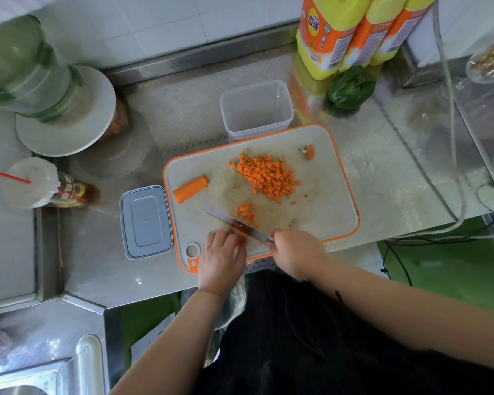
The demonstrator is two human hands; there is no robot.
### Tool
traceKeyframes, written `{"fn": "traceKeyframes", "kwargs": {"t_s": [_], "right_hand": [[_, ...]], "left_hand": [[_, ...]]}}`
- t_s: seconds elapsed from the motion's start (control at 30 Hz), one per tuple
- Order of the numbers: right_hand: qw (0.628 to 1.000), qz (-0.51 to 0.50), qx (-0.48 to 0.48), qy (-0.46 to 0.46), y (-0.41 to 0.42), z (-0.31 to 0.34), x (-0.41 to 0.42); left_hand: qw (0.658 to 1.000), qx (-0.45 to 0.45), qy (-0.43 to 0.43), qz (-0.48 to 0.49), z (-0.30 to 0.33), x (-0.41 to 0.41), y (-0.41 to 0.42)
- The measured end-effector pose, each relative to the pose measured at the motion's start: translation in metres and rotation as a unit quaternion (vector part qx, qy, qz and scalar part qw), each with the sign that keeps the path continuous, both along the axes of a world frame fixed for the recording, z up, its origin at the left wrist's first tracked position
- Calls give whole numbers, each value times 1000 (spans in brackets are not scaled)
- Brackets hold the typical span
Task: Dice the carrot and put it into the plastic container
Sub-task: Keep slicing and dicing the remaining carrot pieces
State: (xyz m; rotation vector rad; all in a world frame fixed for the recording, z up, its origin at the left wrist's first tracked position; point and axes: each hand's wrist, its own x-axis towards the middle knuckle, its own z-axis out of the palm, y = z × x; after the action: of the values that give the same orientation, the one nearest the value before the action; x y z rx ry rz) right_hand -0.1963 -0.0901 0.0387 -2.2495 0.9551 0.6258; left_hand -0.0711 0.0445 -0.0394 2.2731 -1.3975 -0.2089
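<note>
On the white, orange-rimmed cutting board lies a large pile of diced carrot and a smaller pile beside the knife blade. My right hand grips the knife handle at the board's near edge. My left hand holds down carrot strips, mostly hidden under its curled fingers, against the blade. An uncut carrot piece lies at the board's left. The clear plastic container stands empty behind the board.
The container's grey lid lies left of the board. A carrot end sits at the board's far right. Yellow bottles and a green vegetable stand at the back right. A lidded drink cup and white plate are on the left.
</note>
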Motion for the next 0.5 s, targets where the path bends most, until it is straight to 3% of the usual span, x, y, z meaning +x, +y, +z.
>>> {"fn": "traceKeyframes", "kwargs": {"t_s": [0.5], "right_hand": [[995,46,7,83,3,11,17]], "left_hand": [[999,-17,39,4,-10,7,0]]}}
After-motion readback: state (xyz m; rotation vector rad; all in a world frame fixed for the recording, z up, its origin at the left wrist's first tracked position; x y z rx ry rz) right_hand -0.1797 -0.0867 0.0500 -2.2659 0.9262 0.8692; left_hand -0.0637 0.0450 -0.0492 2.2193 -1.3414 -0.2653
